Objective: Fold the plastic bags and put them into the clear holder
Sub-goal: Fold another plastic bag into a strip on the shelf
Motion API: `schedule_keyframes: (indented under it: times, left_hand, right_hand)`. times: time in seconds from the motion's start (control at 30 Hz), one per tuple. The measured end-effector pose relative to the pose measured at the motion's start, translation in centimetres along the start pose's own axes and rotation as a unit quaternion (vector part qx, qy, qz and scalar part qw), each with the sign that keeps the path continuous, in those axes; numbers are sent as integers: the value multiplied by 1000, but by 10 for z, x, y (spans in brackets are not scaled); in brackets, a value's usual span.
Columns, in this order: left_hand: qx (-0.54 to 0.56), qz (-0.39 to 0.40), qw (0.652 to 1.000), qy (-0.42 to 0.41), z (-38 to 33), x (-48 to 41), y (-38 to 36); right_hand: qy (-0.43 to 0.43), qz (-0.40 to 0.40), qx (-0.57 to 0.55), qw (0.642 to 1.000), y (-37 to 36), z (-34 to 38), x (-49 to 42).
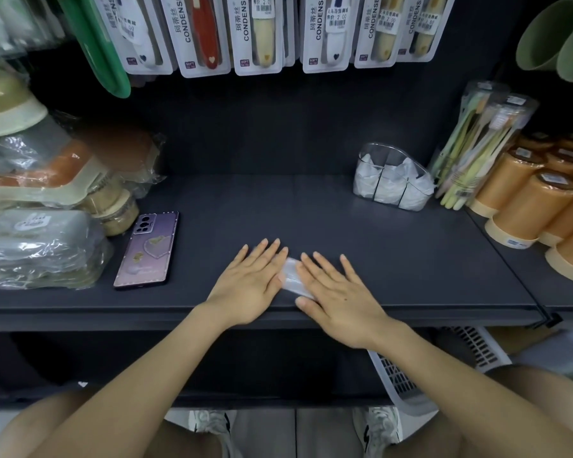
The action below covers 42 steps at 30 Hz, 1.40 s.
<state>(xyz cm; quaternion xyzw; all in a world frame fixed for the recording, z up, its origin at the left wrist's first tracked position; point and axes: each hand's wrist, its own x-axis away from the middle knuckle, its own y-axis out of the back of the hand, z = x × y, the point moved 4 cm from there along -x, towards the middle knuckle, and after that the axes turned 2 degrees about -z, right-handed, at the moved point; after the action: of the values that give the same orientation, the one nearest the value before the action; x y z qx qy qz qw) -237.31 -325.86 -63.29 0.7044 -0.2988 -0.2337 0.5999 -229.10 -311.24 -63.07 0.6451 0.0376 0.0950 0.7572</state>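
A clear plastic bag [292, 278] lies flat on the dark shelf [311, 219] near its front edge, mostly hidden under my hands. My left hand [252, 282] presses on it with straight fingers, palm down. My right hand [336, 294] lies flat on the bag's right part, fingers spread and pointing up-left. Only a narrow strip of the bag shows between the two hands. The clear holder [392, 176] stands at the back right of the shelf, with folded white bags in its compartments.
A purple phone [148, 249] lies left of my hands. Wrapped goods [40, 246] pile up at the far left. Packs of toothbrushes [477, 143] and orange cups [536, 200] stand at the right. Packaged items [262, 31] hang above. A white basket [411, 375] sits below.
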Motion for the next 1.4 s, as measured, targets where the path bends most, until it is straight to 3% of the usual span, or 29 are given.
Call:
schedule_keyframes:
  times: [0.17, 0.23, 0.3, 0.37, 0.5, 0.6, 0.7, 0.77, 0.83, 0.9, 1.0, 1.17, 1.23, 1.37, 1.4]
  left_hand:
    - [-10, 15, 1000, 13, -1, 0, 3]
    - [-9, 19, 999, 24, -2, 1, 3]
    - [-7, 21, 998, 51, -6, 0, 2]
    - [-5, 18, 995, 94, -13, 0, 0]
    - [1, -1, 988, 152, -24, 3, -3]
    - [17, -16, 988, 150, -24, 6, -1]
    - [135, -58, 976, 161, -21, 9, 8]
    - [252, -120, 942, 189, -16, 11, 21]
    - [278, -167, 930, 171, -14, 8, 39]
    - [319, -129, 931, 120, -16, 0, 53]
    - [445, 1, 893, 65, -24, -9, 59]
    - [513, 28, 855, 74, -30, -12, 63]
    - [556, 12, 826, 93, -33, -11, 63]
    - [651, -26, 747, 130, -38, -6, 59]
    - [672, -35, 726, 141, -39, -4, 57]
  right_hand:
    - [-48, -5, -15, 999, 7, -35, 35]
    - [-141, -141, -72, 977, 18, -42, 44]
    - [-212, -326, -54, 920, 29, -41, 49]
    - [-260, -388, 1, 884, 29, -31, 43]
    - [-351, -268, -66, 895, 23, -18, 18]
    - [-389, -247, -112, 880, 20, -22, 11]
    - [-356, -280, -224, 863, 26, -26, 12]
    - [-309, -290, -334, 842, 32, -30, 15]
    - [-258, -278, -392, 838, 44, -32, 17]
    - [-204, -244, -425, 848, 57, -33, 15]
    - [-148, -200, -426, 870, 79, -33, 11]
    - [-106, -153, -448, 875, 108, -36, 2]
    - [-105, -153, -480, 857, 114, -36, -2]
    - [-159, -159, -626, 746, 100, -29, 1]
    - [-172, -139, -640, 736, 92, -25, 4]
